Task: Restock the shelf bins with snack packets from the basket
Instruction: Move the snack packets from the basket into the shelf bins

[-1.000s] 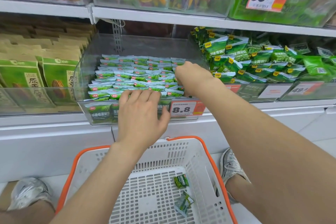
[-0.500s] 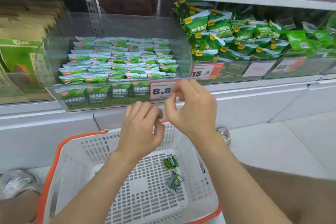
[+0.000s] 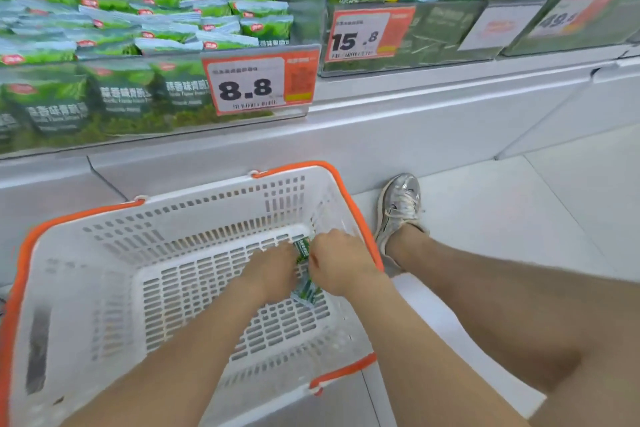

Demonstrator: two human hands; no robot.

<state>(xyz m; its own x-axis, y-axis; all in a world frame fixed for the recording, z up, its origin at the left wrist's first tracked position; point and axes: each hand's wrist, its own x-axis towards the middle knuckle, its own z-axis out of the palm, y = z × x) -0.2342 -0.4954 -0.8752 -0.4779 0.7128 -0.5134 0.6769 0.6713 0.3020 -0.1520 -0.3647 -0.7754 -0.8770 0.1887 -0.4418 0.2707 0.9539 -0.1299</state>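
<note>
Reaching into the basket [image 3: 207, 215], I have my left hand [image 3: 273, 270] and right hand [image 3: 337, 263] knuckles-up either side of the two snack packets [image 3: 302, 250] lying on its floor near the right wall, to gather both together. My fingertips are hidden, so I cannot tell if either hand grips.

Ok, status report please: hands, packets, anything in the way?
Left hand and right hand inside basket, at the only green packets seen; grip hidden. 8.8 bin well stocked. Nothing seen in the way.
</note>
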